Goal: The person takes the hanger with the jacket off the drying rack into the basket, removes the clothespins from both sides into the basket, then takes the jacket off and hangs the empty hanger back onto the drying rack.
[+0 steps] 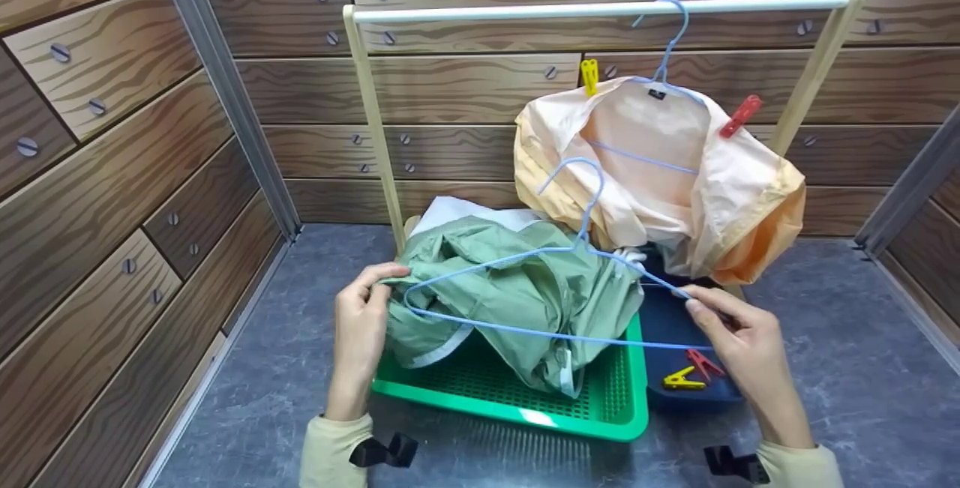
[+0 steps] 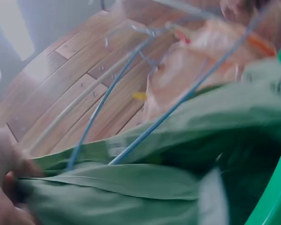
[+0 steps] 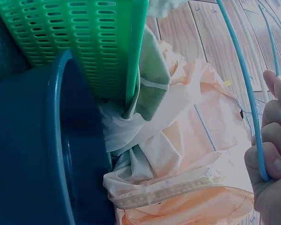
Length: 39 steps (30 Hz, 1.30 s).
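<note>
My left hand [image 1: 360, 330] pinches the edge of a green garment [image 1: 491, 289], which lies crumpled in and over a green plastic basket [image 1: 517, 414]. A blue wire hanger [image 1: 555, 335] is held by its right end in my right hand [image 1: 746, 342], its hook pointing up. It slants in front of the garment. In the left wrist view, the hanger's far left end passes behind a fold of green cloth [image 2: 131, 192], so its tip is hidden there. The right wrist view shows my right fingers [image 3: 274, 136] curled round the wire.
Behind stands a rack with a white rod [image 1: 487, 13]. From it hangs a peach jacket [image 1: 750, 196] on another blue hanger [image 1: 664, 61], with a yellow clip [image 1: 589, 77] and a red clip [image 1: 741, 116] at its shoulders. A dark blue bin [image 1: 694, 400] holds more clips [image 1: 682, 378].
</note>
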Tool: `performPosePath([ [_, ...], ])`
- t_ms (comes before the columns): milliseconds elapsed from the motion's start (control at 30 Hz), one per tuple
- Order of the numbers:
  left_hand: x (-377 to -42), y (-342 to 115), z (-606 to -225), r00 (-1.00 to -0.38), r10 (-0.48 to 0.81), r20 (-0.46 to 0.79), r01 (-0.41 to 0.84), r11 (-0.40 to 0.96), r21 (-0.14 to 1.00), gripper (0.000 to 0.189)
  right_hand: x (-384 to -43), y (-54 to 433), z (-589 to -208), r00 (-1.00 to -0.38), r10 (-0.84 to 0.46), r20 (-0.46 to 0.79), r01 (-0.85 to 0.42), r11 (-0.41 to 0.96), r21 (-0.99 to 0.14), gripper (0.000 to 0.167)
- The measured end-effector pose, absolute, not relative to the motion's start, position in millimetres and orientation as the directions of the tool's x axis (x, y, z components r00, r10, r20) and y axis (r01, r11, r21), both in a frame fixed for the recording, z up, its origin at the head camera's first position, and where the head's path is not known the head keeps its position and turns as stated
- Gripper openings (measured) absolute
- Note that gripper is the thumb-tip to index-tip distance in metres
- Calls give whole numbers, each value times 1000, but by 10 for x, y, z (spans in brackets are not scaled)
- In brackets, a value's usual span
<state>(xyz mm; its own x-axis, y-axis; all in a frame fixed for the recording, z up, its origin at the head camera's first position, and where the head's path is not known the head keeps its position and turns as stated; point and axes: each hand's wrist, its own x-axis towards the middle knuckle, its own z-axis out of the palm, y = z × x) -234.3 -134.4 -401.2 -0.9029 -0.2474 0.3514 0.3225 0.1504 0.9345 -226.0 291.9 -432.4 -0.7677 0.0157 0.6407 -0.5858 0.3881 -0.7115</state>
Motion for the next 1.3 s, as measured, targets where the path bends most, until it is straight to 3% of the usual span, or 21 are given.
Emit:
performPosePath([
  [133,-2270,-1407,-3981,-922,-138,363,237,540,808,29,-2225,2882,-4262,-752,23,658,-609,355,-709,23],
  [300,-2164,-1349,-3969,-926,44,376,264,789,556,28,-2174,2815,-4211,-751,79,656,-594,352,-723,23],
  [400,-2125,-1281,-3997,-897,167,410,364,805,468,32,-2188,2825,-4226,-755,111,646,-571,372,-732,24],
  [533,-2123,-1124,-4070,-849,365,382,514,738,438,35,-2180,2811,-4209,-749,118,652,-571,385,-725,23],
  [667,-2101,-881,-4145,-856,495,150,500,719,483,6,-2184,2792,-4222,-727,103,679,-600,387,-701,23],
  [800,-2045,-677,-4213,-835,541,-100,436,761,480,50,-2190,2774,-4231,-735,100,670,-595,378,-709,24],
  [867,-2037,-607,-4247,-818,557,-141,451,775,443,59,-2189,2777,-4243,-743,103,661,-586,377,-717,24],
  [1100,-2059,-449,-4384,-806,588,-73,511,752,415,30,-2209,2781,-4261,-725,88,683,-612,374,-697,24],
  [1300,-2043,-352,-4472,-784,619,-29,555,722,413,31,-2188,2762,-4248,-753,97,651,-581,368,-726,24],
])
